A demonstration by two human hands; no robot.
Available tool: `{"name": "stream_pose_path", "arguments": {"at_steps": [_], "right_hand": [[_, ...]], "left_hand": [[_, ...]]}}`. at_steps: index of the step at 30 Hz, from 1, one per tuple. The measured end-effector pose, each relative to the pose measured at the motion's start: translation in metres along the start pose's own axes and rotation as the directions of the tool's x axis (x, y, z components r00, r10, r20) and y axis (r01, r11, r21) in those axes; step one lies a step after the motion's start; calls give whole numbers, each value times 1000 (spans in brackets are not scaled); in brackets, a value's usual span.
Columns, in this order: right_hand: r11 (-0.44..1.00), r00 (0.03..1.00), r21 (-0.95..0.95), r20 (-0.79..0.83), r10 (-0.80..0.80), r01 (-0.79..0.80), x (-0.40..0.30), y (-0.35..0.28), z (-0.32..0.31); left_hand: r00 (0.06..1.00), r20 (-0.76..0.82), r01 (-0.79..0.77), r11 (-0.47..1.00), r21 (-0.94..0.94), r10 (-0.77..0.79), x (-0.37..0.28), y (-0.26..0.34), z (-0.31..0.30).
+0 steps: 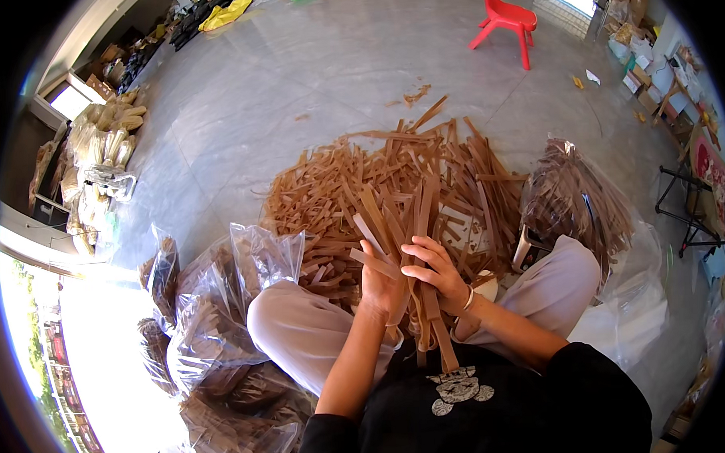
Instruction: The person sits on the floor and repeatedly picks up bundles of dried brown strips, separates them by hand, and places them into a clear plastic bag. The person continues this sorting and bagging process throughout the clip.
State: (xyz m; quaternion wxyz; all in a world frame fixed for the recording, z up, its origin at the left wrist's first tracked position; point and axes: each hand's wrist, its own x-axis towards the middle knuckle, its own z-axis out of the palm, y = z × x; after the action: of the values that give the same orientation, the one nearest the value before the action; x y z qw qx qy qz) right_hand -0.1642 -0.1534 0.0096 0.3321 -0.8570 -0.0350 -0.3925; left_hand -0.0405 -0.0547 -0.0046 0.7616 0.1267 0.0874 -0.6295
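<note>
A loose bundle of flat brown strips [424, 215] stands between my two hands, its ends fanning out above and hanging down to my shirt. My left hand [381, 286] holds the bundle's left side, with one strip crossing by its thumb. On the other side my right hand [435, 272] presses against the strips with its fingers bent over them; a pale band circles that wrist. The material of the strips cannot be told for certain. Beyond my hands, a wide heap of similar strips [331, 197] spreads over the floor. My palms are partly hidden by the bundle.
Clear plastic bags of brown strips [216, 315] lie by my left knee. A plastic-wrapped bundle [577, 195] stands beyond my right knee, near a dark box-like object [528, 250]. A red plastic chair [508, 18] stands farther off. Bagged goods [105, 145] line the left wall.
</note>
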Motion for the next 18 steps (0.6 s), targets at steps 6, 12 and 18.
{"name": "stream_pose_path", "arguments": {"at_steps": [6,12,18], "right_hand": [[998,990,38,-127,62,-57,12,-5,-1],[994,967,57,-230,108,-98,9,1,7],[996,988,-35,-139,74,-79,11,-5,2]], "left_hand": [[943,329,-24,998,-60,43,-1,-9,-16],[993,-47,-97,981,170,106,1,-16,-8],[939,341,104,918,-383,36,-5,-19,-18]]}}
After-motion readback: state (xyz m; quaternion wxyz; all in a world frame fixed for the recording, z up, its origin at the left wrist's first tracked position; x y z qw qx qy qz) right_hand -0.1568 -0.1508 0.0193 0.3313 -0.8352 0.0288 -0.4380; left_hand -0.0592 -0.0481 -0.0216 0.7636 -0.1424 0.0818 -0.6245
